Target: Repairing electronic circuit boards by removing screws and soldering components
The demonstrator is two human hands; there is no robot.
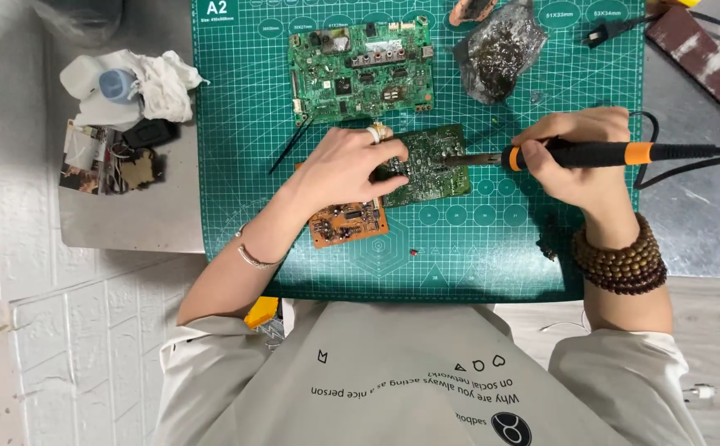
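My left hand (343,169) lies flat on a small green circuit board (434,169) in the middle of the green cutting mat (492,248), pressing it down. A ring sits on one finger. My right hand (575,157) grips a black and orange soldering iron (591,154) like a pen. Its metal tip touches the board just right of my left fingertips. Under my left wrist an orange circuit board (347,223) lies partly hidden.
A larger green circuit board (360,70) lies at the back of the mat. A crumpled clear bag of dark bits (496,49) sits to its right. A black stick (289,147) lies left of my hand. A white bottle with cloth (128,87) and small clutter (112,157) sit at left.
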